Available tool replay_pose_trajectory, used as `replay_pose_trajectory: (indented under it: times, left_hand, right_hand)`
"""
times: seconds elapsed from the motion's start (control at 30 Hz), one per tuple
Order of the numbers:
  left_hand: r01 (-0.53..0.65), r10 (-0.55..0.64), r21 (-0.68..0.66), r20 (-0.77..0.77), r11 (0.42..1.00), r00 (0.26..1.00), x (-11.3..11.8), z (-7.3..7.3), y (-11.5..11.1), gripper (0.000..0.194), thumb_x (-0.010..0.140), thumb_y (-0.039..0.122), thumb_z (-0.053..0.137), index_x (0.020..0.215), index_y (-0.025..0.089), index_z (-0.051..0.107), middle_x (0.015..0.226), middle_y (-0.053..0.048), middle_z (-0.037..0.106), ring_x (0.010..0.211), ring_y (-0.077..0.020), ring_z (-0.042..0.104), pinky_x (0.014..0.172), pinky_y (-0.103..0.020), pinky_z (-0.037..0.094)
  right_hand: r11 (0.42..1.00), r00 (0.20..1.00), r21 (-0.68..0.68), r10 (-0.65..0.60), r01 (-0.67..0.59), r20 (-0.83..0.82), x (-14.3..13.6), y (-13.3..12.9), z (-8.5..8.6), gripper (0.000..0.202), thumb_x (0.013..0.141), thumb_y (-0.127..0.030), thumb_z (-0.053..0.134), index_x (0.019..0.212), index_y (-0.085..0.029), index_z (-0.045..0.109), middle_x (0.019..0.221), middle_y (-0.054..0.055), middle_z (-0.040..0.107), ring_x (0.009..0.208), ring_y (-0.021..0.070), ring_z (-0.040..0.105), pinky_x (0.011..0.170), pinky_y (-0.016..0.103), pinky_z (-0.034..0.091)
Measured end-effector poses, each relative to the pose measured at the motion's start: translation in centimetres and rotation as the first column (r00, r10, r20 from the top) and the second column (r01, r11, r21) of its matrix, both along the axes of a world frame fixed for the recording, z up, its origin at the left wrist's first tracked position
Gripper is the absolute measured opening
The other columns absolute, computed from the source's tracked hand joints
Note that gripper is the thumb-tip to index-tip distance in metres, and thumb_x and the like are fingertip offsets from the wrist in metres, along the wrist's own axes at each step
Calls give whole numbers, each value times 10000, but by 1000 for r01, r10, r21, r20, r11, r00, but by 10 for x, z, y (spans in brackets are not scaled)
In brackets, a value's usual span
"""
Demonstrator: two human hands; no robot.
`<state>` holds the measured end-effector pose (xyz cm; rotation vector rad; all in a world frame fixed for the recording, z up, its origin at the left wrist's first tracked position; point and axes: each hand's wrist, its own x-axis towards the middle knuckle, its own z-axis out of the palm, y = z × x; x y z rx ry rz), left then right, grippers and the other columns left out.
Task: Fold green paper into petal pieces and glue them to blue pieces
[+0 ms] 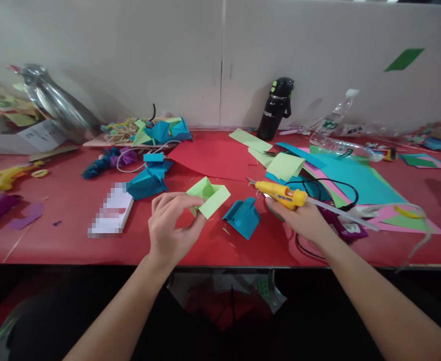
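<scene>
Pinched in my left hand (173,223) is a folded light-green paper piece (215,199), hollow like a small box, held just above the red table. My right hand (299,218) is closed around a yellow hot glue gun (282,193); its nozzle points left and a clear glue stick (340,213) juts from its back. On the table between my hands lies a folded blue paper piece (244,218). Another folded blue paper piece (147,181) sits left of my left hand, beside a pixelated white, flat block (113,208).
Coloured paper sheets (359,175) lie at right with a plastic bottle (346,148) on them. A black flask (275,110) and a steel jug (56,103) stand at the back. Black cable (351,193) loops near my right hand. Another yellow glue gun (11,175) lies far left.
</scene>
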<state>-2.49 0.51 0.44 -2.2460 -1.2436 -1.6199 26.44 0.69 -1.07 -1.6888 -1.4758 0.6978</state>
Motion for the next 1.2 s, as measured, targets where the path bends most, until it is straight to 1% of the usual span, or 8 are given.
replay_pose_trajectory:
  times: [0.1, 0.3, 0.43, 0.57, 0.7, 0.83, 1.0, 1.2]
  left_hand:
    - [-25, 25, 8, 1, 1000, 1000, -3, -1, 3, 207, 769, 65, 703, 875, 240, 665, 814, 10, 742, 794, -192, 688, 824, -371, 467]
    - [-52, 52, 11, -19, 999, 998, -5, -2, 8, 191, 771, 72, 688, 863, 237, 663, 803, 10, 741, 784, -192, 685, 817, -368, 464]
    - [-73, 73, 11, -15, 997, 997, -6, 0, 9, 189, 767, 72, 685, 855, 237, 665, 794, 12, 738, 778, -190, 686, 808, -364, 461]
    - [-87, 87, 13, -17, 996, 996, -7, 0, 9, 189, 766, 76, 683, 853, 243, 666, 789, 16, 735, 776, -187, 687, 808, -359, 461]
    - [-83, 83, 11, -28, 997, 996, -8, -1, 8, 181, 772, 85, 685, 852, 246, 661, 790, 19, 740, 773, -187, 690, 812, -361, 464]
    - [-80, 80, 7, -31, 997, 996, -8, 0, 8, 185, 779, 86, 679, 861, 251, 662, 794, 17, 742, 776, -190, 692, 818, -368, 466]
    - [-82, 82, 3, -37, 997, 996, -7, -1, 9, 184, 781, 88, 677, 859, 254, 662, 786, 19, 737, 776, -189, 691, 813, -368, 462]
    - [-82, 82, -1, -70, 997, 994, -7, -2, 7, 184, 775, 80, 672, 858, 244, 664, 793, 14, 738, 781, -194, 687, 835, -374, 456]
  right_hand:
    - [1000, 999, -13, -20, 21, 26, 14, 16, -3, 346, 804, -488, 688, 977, -192, 732, 993, 100, 760, 945, 302, 709, 822, 414, 567]
    - [995, 991, -54, 92, -88, 95, 14, 28, -10, 378, 836, -499, 658, 991, -155, 691, 752, 63, 695, 689, 242, 652, 612, 346, 520]
    - [989, 975, 8, 147, -151, 166, 1, 25, -19, 389, 879, -502, 597, 1037, -152, 662, 894, 103, 718, 791, 269, 667, 685, 368, 506]
    - [998, 962, -10, 64, -64, 265, -3, 20, -24, 364, 889, -468, 570, 1086, -168, 628, 945, 135, 728, 847, 318, 680, 703, 399, 497]
    - [999, 928, -26, 34, -26, 370, 12, 20, -23, 296, 873, -418, 576, 1040, -181, 640, 925, 149, 722, 854, 348, 679, 705, 416, 493]
    - [1000, 935, -9, 19, -17, 355, 29, 24, -20, 349, 867, -438, 587, 1084, -170, 641, 936, 148, 722, 852, 349, 672, 742, 438, 502]
    - [988, 953, -8, 153, -156, 263, 24, 22, -22, 369, 889, -468, 586, 1099, -167, 627, 1010, 125, 721, 901, 315, 675, 802, 422, 515]
    - [999, 926, 14, 43, -52, 375, 15, 22, -29, 407, 873, -473, 605, 1104, -140, 634, 980, 151, 711, 901, 333, 670, 754, 418, 499]
